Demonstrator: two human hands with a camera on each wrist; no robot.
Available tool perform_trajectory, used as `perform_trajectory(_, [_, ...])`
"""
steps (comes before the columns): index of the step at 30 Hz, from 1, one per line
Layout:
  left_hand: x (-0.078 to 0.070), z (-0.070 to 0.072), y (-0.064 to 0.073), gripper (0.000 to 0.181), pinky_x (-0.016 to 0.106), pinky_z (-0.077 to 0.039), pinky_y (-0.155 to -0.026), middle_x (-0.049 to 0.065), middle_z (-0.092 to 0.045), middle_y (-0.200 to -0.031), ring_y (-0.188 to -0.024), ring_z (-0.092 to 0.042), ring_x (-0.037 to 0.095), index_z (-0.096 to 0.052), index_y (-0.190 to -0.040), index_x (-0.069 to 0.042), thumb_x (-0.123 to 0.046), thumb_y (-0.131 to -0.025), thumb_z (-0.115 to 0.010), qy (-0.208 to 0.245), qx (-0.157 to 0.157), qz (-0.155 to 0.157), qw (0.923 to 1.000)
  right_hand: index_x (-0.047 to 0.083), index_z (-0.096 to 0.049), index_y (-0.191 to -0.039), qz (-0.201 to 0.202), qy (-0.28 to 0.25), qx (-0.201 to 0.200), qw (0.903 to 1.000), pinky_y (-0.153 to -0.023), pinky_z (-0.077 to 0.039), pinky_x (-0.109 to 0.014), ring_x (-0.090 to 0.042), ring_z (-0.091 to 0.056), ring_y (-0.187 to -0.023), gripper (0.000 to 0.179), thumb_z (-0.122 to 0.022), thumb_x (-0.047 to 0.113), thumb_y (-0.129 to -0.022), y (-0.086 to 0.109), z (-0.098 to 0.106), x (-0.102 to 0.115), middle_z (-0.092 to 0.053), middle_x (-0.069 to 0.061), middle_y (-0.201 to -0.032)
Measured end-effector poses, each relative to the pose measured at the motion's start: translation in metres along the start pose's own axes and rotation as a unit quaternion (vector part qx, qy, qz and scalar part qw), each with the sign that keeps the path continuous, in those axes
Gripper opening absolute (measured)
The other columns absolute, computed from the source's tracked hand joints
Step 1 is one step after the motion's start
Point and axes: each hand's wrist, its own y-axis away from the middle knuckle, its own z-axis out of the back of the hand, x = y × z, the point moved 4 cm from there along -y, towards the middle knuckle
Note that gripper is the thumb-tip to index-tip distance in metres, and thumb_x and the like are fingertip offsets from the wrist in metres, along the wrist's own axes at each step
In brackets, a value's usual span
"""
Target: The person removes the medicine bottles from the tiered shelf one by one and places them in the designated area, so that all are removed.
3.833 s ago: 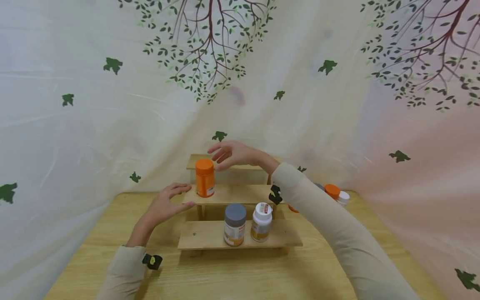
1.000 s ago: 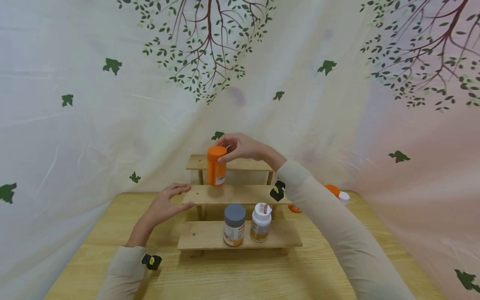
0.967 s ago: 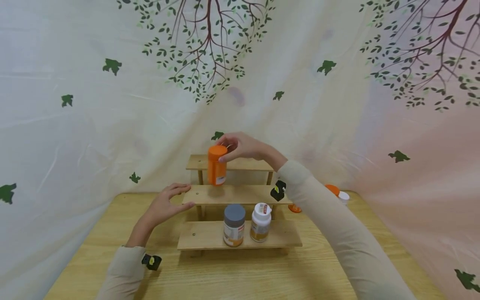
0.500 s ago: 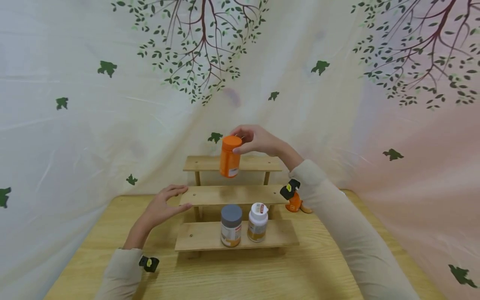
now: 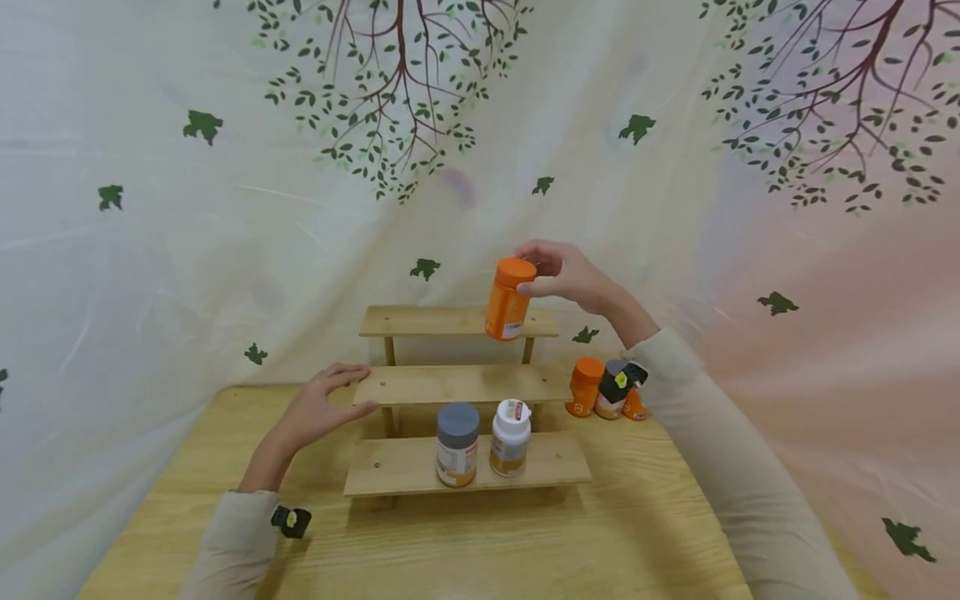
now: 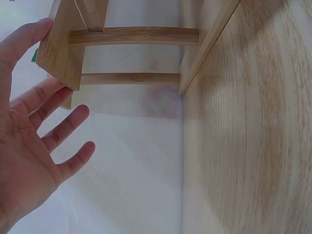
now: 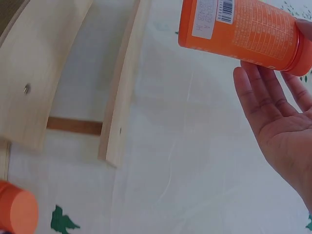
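Note:
My right hand (image 5: 566,277) pinches an orange bottle (image 5: 508,304) by its lid end, thumb in front and fingers behind. The bottle, slightly tilted, is in the air and overlaps the top shelf's right part in the head view. In the right wrist view, the bottle's barcode label (image 7: 225,10) shows. My left hand (image 5: 309,417) holds the left end of the middle shelf (image 5: 457,384) of a three-step wooden rack, thumb at the near edge and fingers at the far edge. In the left wrist view, the other fingers (image 6: 73,163) extend free of the wood.
A grey-lidded jar (image 5: 457,446) and a white bottle (image 5: 511,439) stand on the bottom shelf (image 5: 393,473). Right of the rack, on the table (image 5: 480,550), stand another orange bottle (image 5: 586,387) and several containers, partly behind the right wrist's camera (image 5: 622,382). A printed curtain hangs behind.
The right hand has taken the orange bottle off the middle shelf, raised it and carried it rightward. The left hand keeps its place at the rack. Containers at the right have come into view.

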Motion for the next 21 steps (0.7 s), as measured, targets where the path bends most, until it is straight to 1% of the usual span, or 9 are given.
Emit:
perform_trajectory(7, [0.000, 0.001, -0.002, 0.067, 0.066, -0.043, -0.105, 0.014, -0.054, -0.147, -0.130, -0.053, 0.041, -0.057, -0.145, -0.007, -0.041, -0.091, -0.077, 0.002, 0.006, 0.000, 1.0000, 0.001, -0.060, -0.130, -0.020, -0.001, -0.023, 0.9995, -0.090, -0.057, -0.029, -0.022, -0.066, -0.102, 0.042, -0.074, 0.006, -0.090, 0.024, 0.017, -0.011, -0.071, 0.001, -0.113])
perform_trajectory(14, [0.002, 0.001, -0.003, 0.068, 0.066, -0.043, -0.105, 0.013, -0.053, -0.148, -0.131, -0.052, 0.040, -0.057, -0.146, -0.007, -0.042, -0.091, -0.077, 0.001, 0.011, 0.005, 0.9999, 0.001, -0.060, -0.129, -0.044, 0.022, -0.044, 0.9978, -0.089, -0.056, -0.028, -0.022, -0.065, -0.102, 0.042, -0.074, 0.006, -0.090, 0.045, 0.029, -0.025, -0.069, 0.001, -0.113])
perform_trajectory(17, [0.002, 0.002, -0.004, 0.068, 0.066, -0.042, -0.106, 0.013, -0.053, -0.148, -0.132, -0.052, 0.040, -0.057, -0.146, -0.007, -0.042, -0.091, -0.077, 0.000, 0.013, 0.006, 0.9999, 0.000, -0.059, -0.131, -0.049, 0.031, -0.050, 0.9970, -0.090, -0.055, -0.026, -0.020, -0.065, -0.103, 0.043, -0.074, 0.008, -0.091, 0.055, 0.034, -0.032, -0.069, 0.001, -0.115])
perform_trajectory(21, [0.001, 0.002, -0.005, 0.068, 0.066, -0.042, -0.106, 0.014, -0.053, -0.148, -0.132, -0.051, 0.041, -0.057, -0.145, -0.006, -0.041, -0.091, -0.077, -0.003, 0.016, 0.005, 0.9999, -0.001, -0.057, -0.133, -0.060, 0.036, -0.060, 0.9957, -0.091, -0.054, -0.023, -0.015, -0.064, -0.103, 0.046, -0.074, 0.010, -0.092, 0.067, 0.040, -0.040, -0.068, 0.005, -0.115])
